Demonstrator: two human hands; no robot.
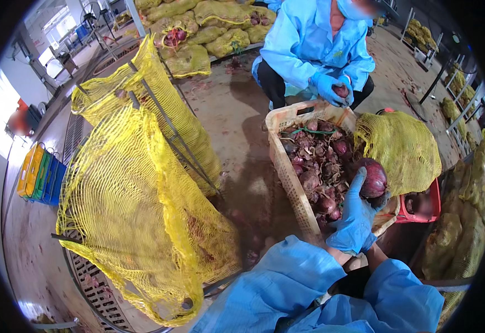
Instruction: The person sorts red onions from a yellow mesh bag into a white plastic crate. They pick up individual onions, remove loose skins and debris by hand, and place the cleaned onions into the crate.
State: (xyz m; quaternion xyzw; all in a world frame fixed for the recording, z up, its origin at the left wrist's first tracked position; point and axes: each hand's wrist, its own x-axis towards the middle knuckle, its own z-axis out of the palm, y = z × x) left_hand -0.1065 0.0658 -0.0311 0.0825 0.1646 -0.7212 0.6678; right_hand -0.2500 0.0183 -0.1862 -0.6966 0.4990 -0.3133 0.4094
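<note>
A large red onion (373, 178) rests in my blue-gloved left hand (355, 214), whose thumb lies along its left side. My right hand (369, 241), also gloved, overlaps the left near the wrist; its fingers are mostly hidden, so its grip cannot be made out. Beneath and beyond them stands an off-white perforated plastic crate (289, 183) filled with red onions (326, 205) and loose dry skins. A green string (315, 130) lies on the onions. A yellow mesh sack (400, 152) lies over the crate's right side, next to a red plastic container (433, 208).
Two yellow mesh sacks (121, 187) stand on the left, held by dark metal rods (171, 125). Across the crate a co-worker (317, 45) in blue crouches, holding an onion (341, 91). Filled sacks (225, 41) are piled behind. Colored crates (44, 175) and a floor grate (96, 287) are at left.
</note>
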